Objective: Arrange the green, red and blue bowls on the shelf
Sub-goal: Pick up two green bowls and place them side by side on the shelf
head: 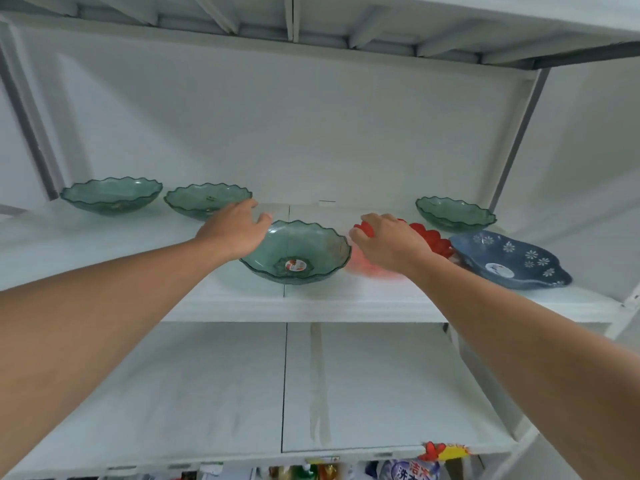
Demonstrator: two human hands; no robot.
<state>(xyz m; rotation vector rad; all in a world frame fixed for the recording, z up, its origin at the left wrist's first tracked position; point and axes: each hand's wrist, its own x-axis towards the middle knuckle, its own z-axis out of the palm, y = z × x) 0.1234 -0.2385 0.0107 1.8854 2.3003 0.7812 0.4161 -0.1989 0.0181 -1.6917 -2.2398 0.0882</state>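
The right hand [388, 242] is gripping the near rim of the red bowl [429, 237], lying at three o'clock of the front green bowl [298, 251]; the left hand [235, 230] is hovering unclenched at that bowl's ten o'clock rim; the blue bowl [512, 261] is touching the red one's right edge.

Left hand [235, 233] beside the front green bowl [296, 251]; right hand [388, 242] grips the red bowl [431, 239].

Translucent green bowls [296, 251], red bowl [429, 237], blue white-flowered bowl [512, 259], white shelf [346, 306]
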